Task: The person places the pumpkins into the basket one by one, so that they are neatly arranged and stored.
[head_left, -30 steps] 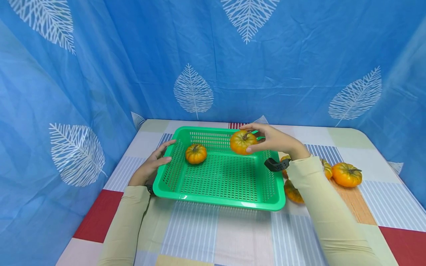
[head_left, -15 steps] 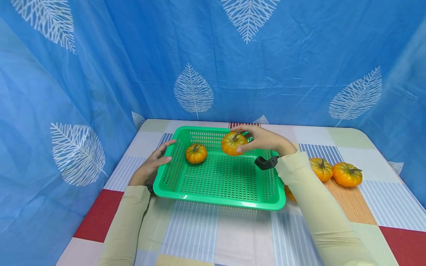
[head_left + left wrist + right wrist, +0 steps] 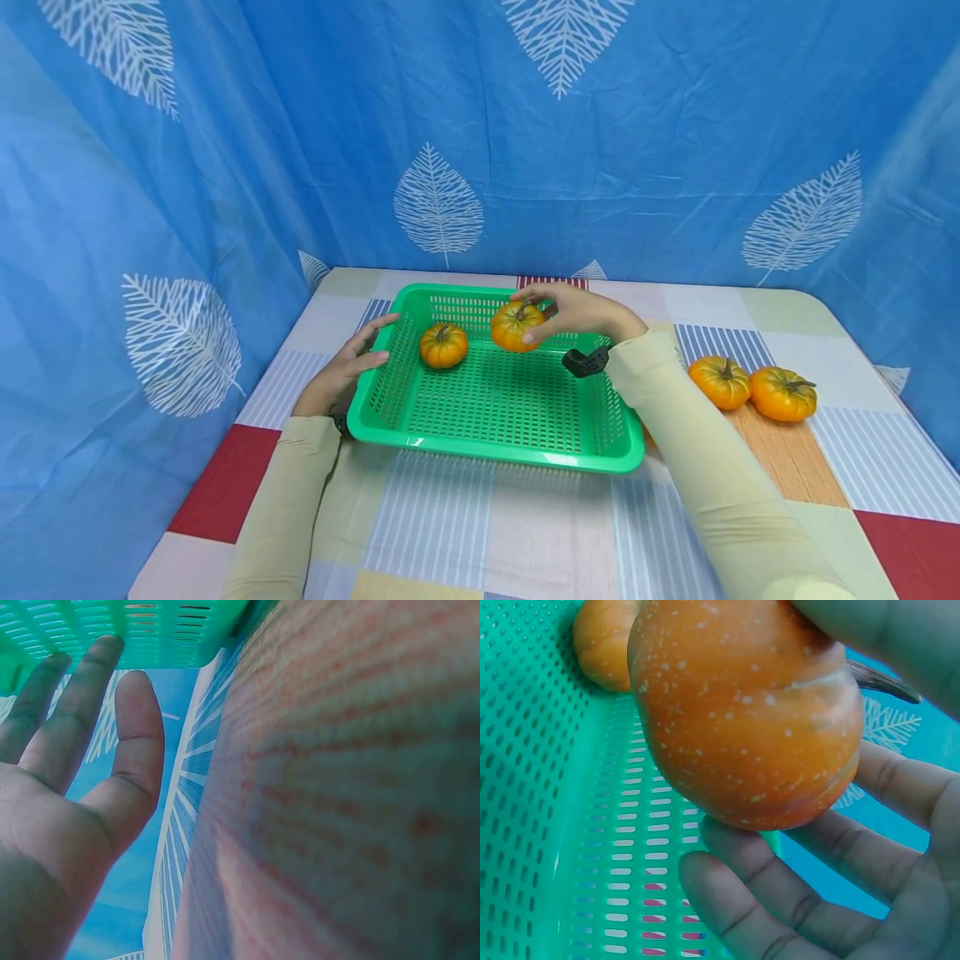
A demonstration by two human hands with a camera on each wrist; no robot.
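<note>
My right hand (image 3: 581,312) holds a small orange pumpkin (image 3: 512,328) by its sides, above the back part of a green plastic basket (image 3: 487,451). In the right wrist view that pumpkin (image 3: 742,720) has pale speckles and a dark stem, with the thumb over it and fingers below and behind. A second pumpkin (image 3: 443,346) sits inside the basket near its left end. My left hand (image 3: 341,377) lies along the basket's left side, fingers extended. From the left wrist, straight fingertips of the left hand (image 3: 82,750) appear against the slotted green wall (image 3: 142,637).
Two more pumpkins, one ribbed (image 3: 720,382) and one smoother (image 3: 783,394), stand side by side to the right of the basket. Another pumpkin (image 3: 649,437) is mostly hidden by the right sleeve. A patchwork cloth (image 3: 547,533) covers the table; a blue curtain (image 3: 637,167) hangs behind.
My right hand has carried its pumpkin leftward over the basket, nearer the one inside. The sleeve's shift uncovers more of the ribbed pumpkin. The left hand and basket stay nearly where they were.
</note>
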